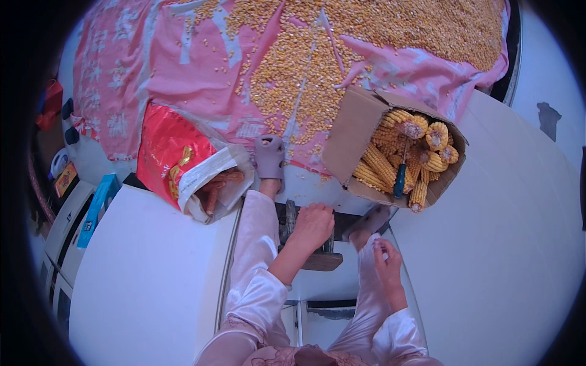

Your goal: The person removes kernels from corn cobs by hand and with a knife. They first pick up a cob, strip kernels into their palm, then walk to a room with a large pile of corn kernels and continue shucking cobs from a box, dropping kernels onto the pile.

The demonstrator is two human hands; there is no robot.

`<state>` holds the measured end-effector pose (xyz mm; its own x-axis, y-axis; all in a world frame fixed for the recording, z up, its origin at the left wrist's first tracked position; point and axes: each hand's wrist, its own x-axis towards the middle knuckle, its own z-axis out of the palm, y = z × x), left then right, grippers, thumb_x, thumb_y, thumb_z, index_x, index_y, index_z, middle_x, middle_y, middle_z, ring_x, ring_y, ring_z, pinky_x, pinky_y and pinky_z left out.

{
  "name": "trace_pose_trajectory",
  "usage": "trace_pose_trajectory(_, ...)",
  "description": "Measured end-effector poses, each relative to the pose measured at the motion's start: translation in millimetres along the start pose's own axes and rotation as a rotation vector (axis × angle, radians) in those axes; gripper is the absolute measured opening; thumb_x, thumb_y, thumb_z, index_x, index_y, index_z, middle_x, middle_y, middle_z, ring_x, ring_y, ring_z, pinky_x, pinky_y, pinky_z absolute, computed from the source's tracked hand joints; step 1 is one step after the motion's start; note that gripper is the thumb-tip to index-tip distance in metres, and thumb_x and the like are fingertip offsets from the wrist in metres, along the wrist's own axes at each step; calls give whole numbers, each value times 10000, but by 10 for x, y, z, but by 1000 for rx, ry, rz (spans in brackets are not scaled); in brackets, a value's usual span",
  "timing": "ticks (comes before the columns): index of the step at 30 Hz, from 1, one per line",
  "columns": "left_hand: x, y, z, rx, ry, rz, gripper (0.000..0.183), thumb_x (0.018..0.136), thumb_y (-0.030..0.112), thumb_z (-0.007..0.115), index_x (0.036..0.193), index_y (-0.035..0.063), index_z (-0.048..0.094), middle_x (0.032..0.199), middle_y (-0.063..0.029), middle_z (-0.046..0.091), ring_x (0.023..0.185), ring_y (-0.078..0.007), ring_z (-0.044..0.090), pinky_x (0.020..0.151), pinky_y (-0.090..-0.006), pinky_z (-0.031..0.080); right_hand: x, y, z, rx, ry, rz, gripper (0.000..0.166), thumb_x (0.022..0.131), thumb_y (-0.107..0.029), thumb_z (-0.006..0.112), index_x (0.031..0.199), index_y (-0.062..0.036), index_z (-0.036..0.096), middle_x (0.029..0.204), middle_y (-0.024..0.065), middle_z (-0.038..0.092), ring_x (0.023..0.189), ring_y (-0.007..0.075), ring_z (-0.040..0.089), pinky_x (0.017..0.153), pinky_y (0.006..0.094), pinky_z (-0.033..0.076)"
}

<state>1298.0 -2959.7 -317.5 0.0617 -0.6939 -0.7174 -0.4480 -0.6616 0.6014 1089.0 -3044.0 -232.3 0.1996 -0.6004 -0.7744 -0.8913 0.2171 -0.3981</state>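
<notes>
My left hand (315, 224) is curled over a small dark wooden stool (322, 261) between my legs. Its fingertips are hidden, and the stool appears tilted, with its legs pointing away from me. Beside my right trouser leg (366, 283), my right hand (388, 261) has bent fingers with thumb and fingertips close together. Whether it pinches the cloth or something small is unclear. Ahead to the right, a cardboard box (355, 137) lies open towards me, full of yellow corn cobs (377, 160). A screwdriver with a blue-green handle (399, 180) rests on the cobs.
Loose corn kernels (421, 27) cover much of a pink printed cloth (192, 78) ahead. A red and white sack (176, 151) holding reddish stripped cobs (213, 194) leans left of my shoe (269, 158). A blue box (97, 210) and cabinets (64, 228) stand at far left.
</notes>
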Motion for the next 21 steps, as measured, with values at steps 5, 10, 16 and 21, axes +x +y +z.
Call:
trace_pose_trajectory(5, 6, -141, 94, 116, -369, -39, 250, 822, 275, 553, 909, 43, 593, 983, -141, 604, 970, -313, 571, 817, -469, 443, 722, -4, 62, 157, 346, -151, 139, 840, -46, 584, 965, 9, 608, 818, 127, 601, 680, 221, 590, 630, 294, 476)
trace_pose_trajectory(10, -59, -643, 578, 346, -686, -153, 368, 773, 336, 621, 1034, 78, 594, 1090, -128, 592, 1070, -301, 547, 880, -496, 414, 1239, -137, 54, -130, 469, -387, 202, 806, -14, 592, 1005, 19, 572, 828, 135, 558, 740, 286, 549, 660, 355, 450)
trace_pose_trajectory(16, 1126, -1930, 838, 279, -116, -424, 465, 863, 253, 558, 1290, 128, 424, 1104, -126, 578, 1049, -276, 542, 959, -501, 387, 1438, -177, -206, -387, 349, -384, 451, 781, -83, 617, 1194, 15, 465, 976, 159, 510, 900, 316, 497, 770, 403, 435)
trace_pose_trajectory(21, 1324, -2244, 934, -72, 359, -613, 463, 896, 208, 521, 1331, 120, 389, 1088, -138, 581, 1023, -285, 548, 964, -503, 389, 1569, -245, -323, -458, 130, -419, 572, 766, -96, 615, 1284, 22, 404, 924, 156, 479, 880, 315, 498, 752, 393, 456)
